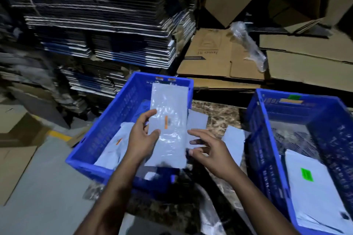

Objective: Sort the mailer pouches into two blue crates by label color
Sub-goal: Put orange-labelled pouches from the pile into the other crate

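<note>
Across the bottom of the view a dark speckled stone surface (214, 114) is carrying two blue crates, and a pale grey floor with a yellow stripe (59, 135) is showing at 8 o'clock. Stacks of flattened dark cartons (99, 25) are filling the room from 10 to 12 o'clock, while brown cardboard sheets (219, 57) and a crumpled clear plastic wrap (246, 44) are lying at 1 o'clock.

At centre, the left crate (107, 126) is holding grey pouches, one of them showing an orange label (118, 141). At 3 o'clock, the right crate (267, 158) is holding a pouch with a green label (306, 174); a green tag is sitting on its far rim.

Both bare forearms are reaching up from 6 o'clock. The left hand (142, 135) is gripping the left edge of a grey pouch (168, 120), thumb pressing on its front and fingers curling behind, holding it upright over the left crate's near right corner. An orange label (166, 121) is showing on that pouch's face. The right hand (208, 149) is hovering at the pouch's right edge with fingers spread and loosely bent; whether the fingertips are touching the pouch cannot be told. More grey pouches (234, 141) are lying on the stone surface between the two crates, just behind the right hand.
</note>
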Motion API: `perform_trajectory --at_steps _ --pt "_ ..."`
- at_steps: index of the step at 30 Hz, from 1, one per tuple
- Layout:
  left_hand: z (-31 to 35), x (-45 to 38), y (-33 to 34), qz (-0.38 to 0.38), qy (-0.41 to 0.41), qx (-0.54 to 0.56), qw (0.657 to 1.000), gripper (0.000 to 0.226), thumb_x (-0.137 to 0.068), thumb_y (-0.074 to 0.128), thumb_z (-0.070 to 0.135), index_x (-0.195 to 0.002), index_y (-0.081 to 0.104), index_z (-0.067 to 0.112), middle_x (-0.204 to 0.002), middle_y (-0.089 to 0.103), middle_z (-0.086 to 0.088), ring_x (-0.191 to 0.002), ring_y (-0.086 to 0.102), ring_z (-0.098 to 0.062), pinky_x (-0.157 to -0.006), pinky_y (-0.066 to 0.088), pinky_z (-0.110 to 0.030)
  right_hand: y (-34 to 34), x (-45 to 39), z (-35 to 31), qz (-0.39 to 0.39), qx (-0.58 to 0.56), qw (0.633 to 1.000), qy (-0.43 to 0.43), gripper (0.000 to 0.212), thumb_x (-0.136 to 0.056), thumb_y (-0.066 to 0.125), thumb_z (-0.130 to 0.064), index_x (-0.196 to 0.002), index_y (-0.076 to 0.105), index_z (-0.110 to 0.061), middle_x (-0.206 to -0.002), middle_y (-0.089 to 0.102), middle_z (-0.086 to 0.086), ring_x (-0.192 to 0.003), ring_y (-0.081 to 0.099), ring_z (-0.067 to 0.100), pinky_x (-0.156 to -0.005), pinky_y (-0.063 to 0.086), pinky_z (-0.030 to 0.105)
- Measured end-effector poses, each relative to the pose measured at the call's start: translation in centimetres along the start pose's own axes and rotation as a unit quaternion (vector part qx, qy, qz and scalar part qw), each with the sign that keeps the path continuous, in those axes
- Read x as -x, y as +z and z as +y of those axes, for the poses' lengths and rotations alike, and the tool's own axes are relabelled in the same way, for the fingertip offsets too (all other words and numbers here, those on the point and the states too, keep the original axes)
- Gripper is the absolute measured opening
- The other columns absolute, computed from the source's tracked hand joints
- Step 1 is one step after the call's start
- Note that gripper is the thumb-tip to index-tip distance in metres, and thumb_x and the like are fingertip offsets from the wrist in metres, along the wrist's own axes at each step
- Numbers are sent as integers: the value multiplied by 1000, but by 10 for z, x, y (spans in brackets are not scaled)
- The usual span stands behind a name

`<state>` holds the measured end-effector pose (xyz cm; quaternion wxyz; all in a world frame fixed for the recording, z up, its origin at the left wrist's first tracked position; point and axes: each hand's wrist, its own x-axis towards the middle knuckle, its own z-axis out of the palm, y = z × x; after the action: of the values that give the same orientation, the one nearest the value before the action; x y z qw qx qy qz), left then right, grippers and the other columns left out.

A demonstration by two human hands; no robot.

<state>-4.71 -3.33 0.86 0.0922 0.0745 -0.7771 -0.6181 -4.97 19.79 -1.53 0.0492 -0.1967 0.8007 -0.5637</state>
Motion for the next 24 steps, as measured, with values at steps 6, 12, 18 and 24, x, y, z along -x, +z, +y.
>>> perform_trajectory --at_steps 6,12,18,24 --pt "-36 -25 -60 38 -85 -133 987 61 -81 52 -6 -125 57 36 -122 52 -1 -87 58 -16 -58 49 -23 54 -31 11 -68 198 975 68 59 -85 75 -36 -138 58 -18 -143 43 -1 -129 50 15 -111 40 30" --pt "-83 -41 -79 -82 -172 -212 959 64 -66 64 18 -129 54 25 -112 63 -8 -68 61 -19 -59 50 -34 59 -32 12 -30 202 976 78 60 -79 82 -35 -133 62 -20 -130 47 -6 -120 51 9 -104 42 23" --pt "-78 -53 -59 -57 -92 -310 944 56 -83 71 21 -136 53 16 -134 55 -12 -113 59 -26 -89 44 -28 57 -35 17 -12 182 981 68 48 -77 83 -33 -123 68 -25 -120 51 -11 -109 53 3 -88 37 2" --pt "-45 -45 10 -143 108 -249 952 44 -94 60 24 -137 50 20 -137 52 -2 -125 48 -18 -102 45 -36 43 -36 59 95 122 983 101 28 -86 74 -24 -114 70 -22 -112 67 -3 -101 65 8 -85 52 22"
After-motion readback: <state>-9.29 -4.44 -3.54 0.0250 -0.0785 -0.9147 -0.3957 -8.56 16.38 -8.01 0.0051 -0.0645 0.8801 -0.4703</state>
